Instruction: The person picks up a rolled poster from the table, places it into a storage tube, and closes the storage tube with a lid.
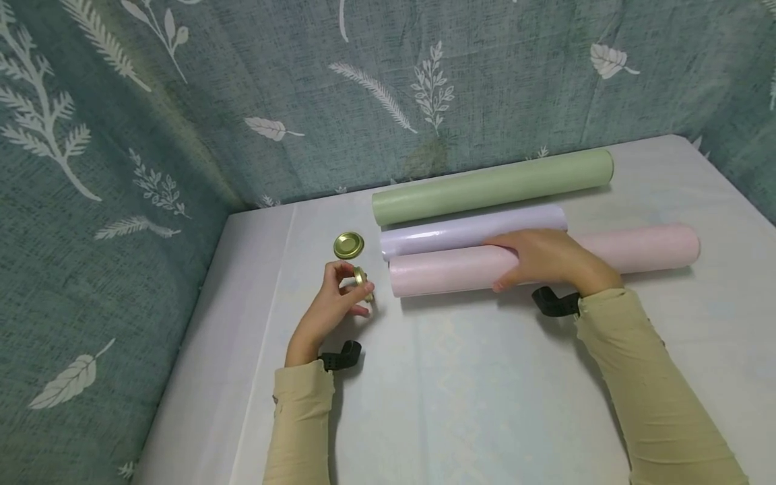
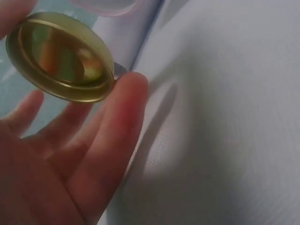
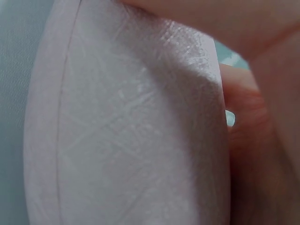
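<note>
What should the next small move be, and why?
I'd probably ease the left hand rightward, bringing its gold lid up to the left end of the pink roll: the lid is pinched on edge, just apart from that end, and the right hand grips the roll.

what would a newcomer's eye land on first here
Probably the green roll, lavender roll and pink roll, side by side, back to front on the table, the right hand gripping the pink one. Next, to their left, the gold jar lid pinched in the left hand, with a second lid lying flat just beyond.
</note>
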### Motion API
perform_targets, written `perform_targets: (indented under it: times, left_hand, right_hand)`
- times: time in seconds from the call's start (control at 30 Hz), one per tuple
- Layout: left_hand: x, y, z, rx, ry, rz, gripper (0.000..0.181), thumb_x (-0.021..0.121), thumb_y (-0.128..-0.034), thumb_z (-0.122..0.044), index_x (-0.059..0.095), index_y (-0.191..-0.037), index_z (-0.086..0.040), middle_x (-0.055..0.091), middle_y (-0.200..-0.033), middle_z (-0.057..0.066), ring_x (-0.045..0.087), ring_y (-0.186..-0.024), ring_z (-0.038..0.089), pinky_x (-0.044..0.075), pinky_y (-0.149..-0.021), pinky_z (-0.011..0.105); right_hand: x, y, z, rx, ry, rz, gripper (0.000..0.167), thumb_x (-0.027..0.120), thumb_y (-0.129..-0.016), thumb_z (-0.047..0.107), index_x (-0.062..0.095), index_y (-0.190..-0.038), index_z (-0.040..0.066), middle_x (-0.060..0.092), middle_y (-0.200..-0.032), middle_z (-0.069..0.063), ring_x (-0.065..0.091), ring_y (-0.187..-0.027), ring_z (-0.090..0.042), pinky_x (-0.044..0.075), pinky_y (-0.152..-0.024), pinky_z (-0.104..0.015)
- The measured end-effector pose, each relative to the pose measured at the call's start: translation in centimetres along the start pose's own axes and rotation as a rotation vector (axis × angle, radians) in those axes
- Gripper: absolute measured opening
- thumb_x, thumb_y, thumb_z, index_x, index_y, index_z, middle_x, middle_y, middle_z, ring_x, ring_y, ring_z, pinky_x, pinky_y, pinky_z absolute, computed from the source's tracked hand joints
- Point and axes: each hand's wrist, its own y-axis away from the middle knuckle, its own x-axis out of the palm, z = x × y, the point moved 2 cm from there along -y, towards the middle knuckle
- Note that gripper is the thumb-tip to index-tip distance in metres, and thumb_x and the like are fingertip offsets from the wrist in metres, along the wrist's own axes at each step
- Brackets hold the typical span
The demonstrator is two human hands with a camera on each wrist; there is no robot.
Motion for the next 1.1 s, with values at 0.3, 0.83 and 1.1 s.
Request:
perform_targets:
  times: [0.3, 0.83, 1.1]
  left_hand:
    - [0.9, 0.6, -1.5, 0.084, -0.039, 0.082, 0.059, 0.064, -0.0830, -0.022, 0.035, -0.132, -0.006, 0.039, -0.124, 0.013, 0.056, -0.094, 0.029, 0.049, -0.072, 0.046]
    - [1.4, -0.8, 0.3, 0.121, -0.070, 0.100, 0.053, 0.067, -0.0788, -0.034, 0.046, -0.125, -0.017, 0.045, -0.123, 0.008, 0.058, -0.091, 0.027, 0.051, -0.067, 0.038]
    - [1.7, -1.0, 0.8, 0.125, -0.059, 0.106, 0.053, 0.068, -0.0782, -0.034, 0.047, -0.124, -0.018, 0.047, -0.119, 0.009, 0.058, -0.089, 0.027, 0.052, -0.067, 0.038]
  right_hand:
    - [0.2, -0.3, 0.5, -0.024, 0.001, 0.014, 0.075, 0.073, -0.060, 0.055, 0.052, -0.124, 0.022, 0.056, -0.118, 0.003, 0.052, -0.104, -0.018, 0.039, -0.085, -0.040]
    - [0.7, -0.6, 1.2, -0.051, 0.016, 0.020, 0.075, 0.073, -0.060, 0.055, 0.053, -0.124, 0.023, 0.056, -0.117, 0.004, 0.052, -0.102, -0.018, 0.039, -0.085, -0.041]
    - [0.8, -0.7, 1.5, -0.058, 0.015, 0.017, 0.072, 0.074, -0.060, 0.054, 0.054, -0.122, 0.024, 0.057, -0.115, 0.006, 0.053, -0.100, -0.018, 0.040, -0.083, -0.041]
